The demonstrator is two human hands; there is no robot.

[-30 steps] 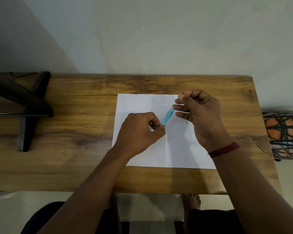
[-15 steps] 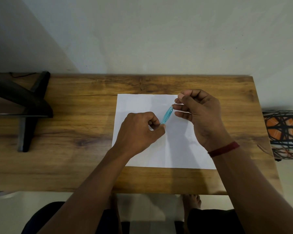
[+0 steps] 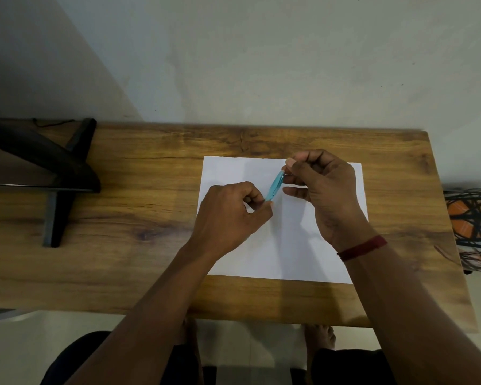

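Note:
A translucent blue pen is held slanted above a white sheet of paper that lies flat on the wooden table. My left hand pinches the pen's lower end between thumb and curled fingers. My right hand pinches the upper end with thumb and forefinger, its other fingers curled. Both hands hover over the sheet's upper middle. The pen's two tips are hidden inside my fingers. A red thread band circles my right wrist.
A black monitor stand occupies the table's left part. A wire-patterned orange and black object sits off the table's right edge. A pale wall rises behind the table. My feet and dark-clad knees show below the front edge.
My right hand and the pen's upper end have shifted very slightly. Both hands keep the same hold on the pen.

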